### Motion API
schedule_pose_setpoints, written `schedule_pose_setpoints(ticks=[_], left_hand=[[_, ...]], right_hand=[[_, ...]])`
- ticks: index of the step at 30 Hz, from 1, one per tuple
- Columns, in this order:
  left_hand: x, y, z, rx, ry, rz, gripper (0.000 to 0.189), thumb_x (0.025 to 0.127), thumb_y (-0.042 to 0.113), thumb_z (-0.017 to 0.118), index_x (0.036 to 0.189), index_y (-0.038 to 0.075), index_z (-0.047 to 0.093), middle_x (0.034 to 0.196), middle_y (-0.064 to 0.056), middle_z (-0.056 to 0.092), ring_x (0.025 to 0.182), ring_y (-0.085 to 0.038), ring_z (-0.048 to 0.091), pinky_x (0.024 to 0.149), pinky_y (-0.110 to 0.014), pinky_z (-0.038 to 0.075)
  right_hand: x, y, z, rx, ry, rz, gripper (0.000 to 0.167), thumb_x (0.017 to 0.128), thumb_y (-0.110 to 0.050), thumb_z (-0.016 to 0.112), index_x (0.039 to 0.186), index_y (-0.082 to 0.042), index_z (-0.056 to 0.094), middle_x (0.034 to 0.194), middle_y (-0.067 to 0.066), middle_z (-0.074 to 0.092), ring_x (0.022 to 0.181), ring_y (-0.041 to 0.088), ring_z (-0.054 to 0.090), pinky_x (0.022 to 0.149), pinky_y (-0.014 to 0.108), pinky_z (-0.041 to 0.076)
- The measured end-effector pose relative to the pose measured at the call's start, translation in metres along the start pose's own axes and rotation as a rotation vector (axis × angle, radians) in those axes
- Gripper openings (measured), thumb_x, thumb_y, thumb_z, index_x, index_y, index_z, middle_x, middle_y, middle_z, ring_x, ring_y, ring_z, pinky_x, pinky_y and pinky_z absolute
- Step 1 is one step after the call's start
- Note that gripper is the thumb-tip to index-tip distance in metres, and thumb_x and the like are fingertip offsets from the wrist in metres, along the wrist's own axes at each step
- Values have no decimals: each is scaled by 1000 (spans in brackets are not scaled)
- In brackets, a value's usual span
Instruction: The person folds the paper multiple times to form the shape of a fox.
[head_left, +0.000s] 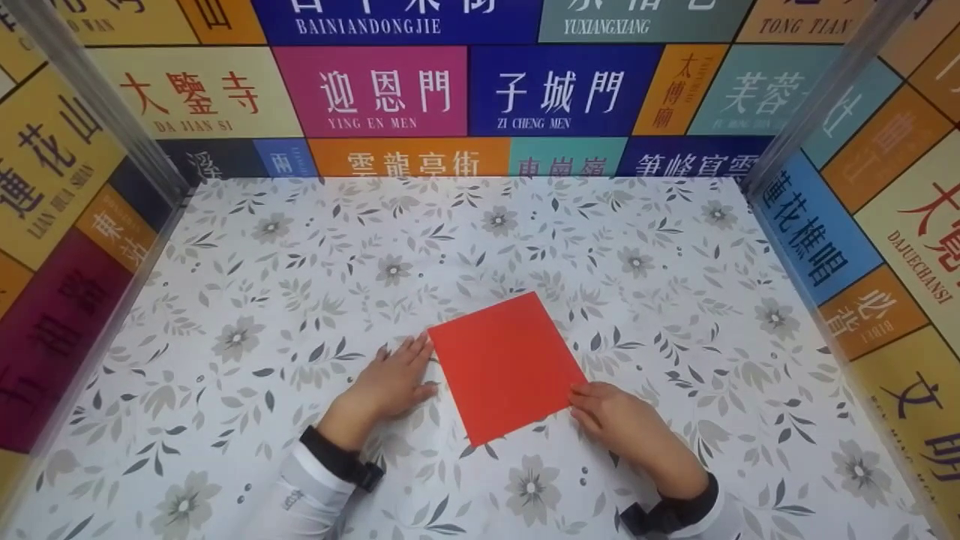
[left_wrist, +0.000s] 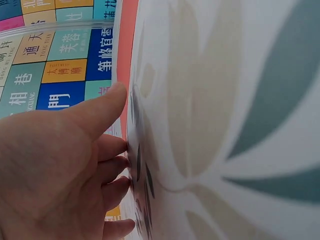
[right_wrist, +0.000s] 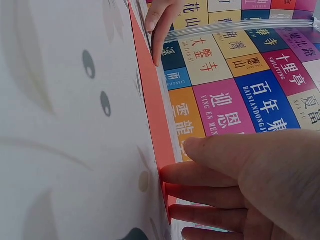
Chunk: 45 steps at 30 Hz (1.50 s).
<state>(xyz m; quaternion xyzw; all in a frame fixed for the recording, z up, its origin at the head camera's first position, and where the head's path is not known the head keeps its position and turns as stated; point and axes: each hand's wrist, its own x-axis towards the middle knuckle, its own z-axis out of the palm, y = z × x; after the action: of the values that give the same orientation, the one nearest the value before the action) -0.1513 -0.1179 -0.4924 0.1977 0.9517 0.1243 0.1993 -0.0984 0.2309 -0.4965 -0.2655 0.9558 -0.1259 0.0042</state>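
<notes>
Walls [head_left: 371,90] of coloured, lettered panels border the flowered worktop [head_left: 307,292], where red paper [head_left: 506,367] lies flat between two hands. Left hand [head_left: 394,382] rests at its left corner, fingers outstretched; right hand [head_left: 619,420] touches its right corner, fingers fairly straight, thumb apart.

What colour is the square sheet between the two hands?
The square sheet is plain orange-red; it shows best in the head view.
</notes>
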Motion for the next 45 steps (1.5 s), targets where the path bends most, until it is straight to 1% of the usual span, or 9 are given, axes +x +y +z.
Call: schedule_pose_setpoints(ticks=[12, 15, 19, 21, 25, 29, 33, 37, 45], left_hand=[[1, 3, 0, 34, -31, 3, 70, 98, 36, 52, 153, 4, 22, 162, -9, 17, 149, -29, 18, 117, -58, 17], [2, 4, -2, 52, -45, 2, 69, 99, 35, 51, 153, 4, 22, 162, -10, 17, 149, -29, 18, 117, -58, 18], [1, 7, -6, 61, -56, -6, 68, 99, 34, 52, 153, 4, 23, 162, -10, 17, 149, -29, 18, 117, -58, 18], [0, 8, -6, 65, -60, -7, 68, 99, 33, 51, 153, 3, 22, 162, -10, 17, 149, -29, 18, 117, -59, 18], [-1, 9, -5, 76, -57, -1, 67, 99, 33, 51, 152, 2, 24, 161, -11, 19, 148, -30, 19, 116, -59, 19], [0, 11, -5, 95, -55, 5, 67, 99, 32, 52, 152, 1, 25, 161, -11, 20, 148, -30, 21, 116, -59, 21], [1, 12, -6, 107, -68, 1, 68, 99, 32, 52, 152, 2, 23, 162, -11, 18, 148, -30, 20, 116, -59, 21], [1, 11, -6, 111, -64, -6, 67, 99, 33, 51, 153, 2, 23, 162, -10, 18, 148, -30, 20, 116, -58, 20], [0, 11, -7, 108, -50, -8, 66, 100, 32, 51, 152, 2, 24, 161, -11, 19, 148, -31, 20, 116, -59, 21]], right_hand=[[1, 2, -4, 23, 3, -36, 33, 89, -18, 65, 119, -4, 69, 122, 12, 66, 113, 29, 60, 93, 43, 52], [6, 12, -10, 51, 28, -63, 39, 88, -19, 68, 124, -6, 65, 129, 12, 62, 120, 31, 55, 96, 45, 50], [20, 39, -13, 103, 26, -92, 53, 87, -21, 70, 136, -7, 56, 143, 13, 51, 135, 38, 41, 104, 52, 42], [26, 53, -11, 146, -8, -106, 59, 87, -19, 70, 141, -8, 50, 149, 13, 45, 139, 40, 34, 107, 56, 38], [31, 72, -6, 268, -146, -116, 68, 87, -25, 70, 147, -12, 41, 155, 11, 36, 145, 40, 22, 111, 59, 29], [30, 83, -2, 347, -230, -129, 78, 81, -35, 74, 148, -14, 41, 156, 8, 35, 145, 41, 18, 112, 60, 27], [29, 88, 0, 365, -275, -163, 79, 79, -38, 75, 147, -15, 43, 154, 8, 38, 145, 42, 20, 110, 59, 31], [30, 89, 0, 363, -313, -172, 76, 81, -39, 72, 147, -16, 42, 154, 7, 38, 145, 42, 18, 111, 61, 28], [31, 83, 0, 360, -304, -115, 64, 87, -32, 69, 146, -21, 45, 154, 3, 39, 146, 39, 21, 112, 62, 26]])
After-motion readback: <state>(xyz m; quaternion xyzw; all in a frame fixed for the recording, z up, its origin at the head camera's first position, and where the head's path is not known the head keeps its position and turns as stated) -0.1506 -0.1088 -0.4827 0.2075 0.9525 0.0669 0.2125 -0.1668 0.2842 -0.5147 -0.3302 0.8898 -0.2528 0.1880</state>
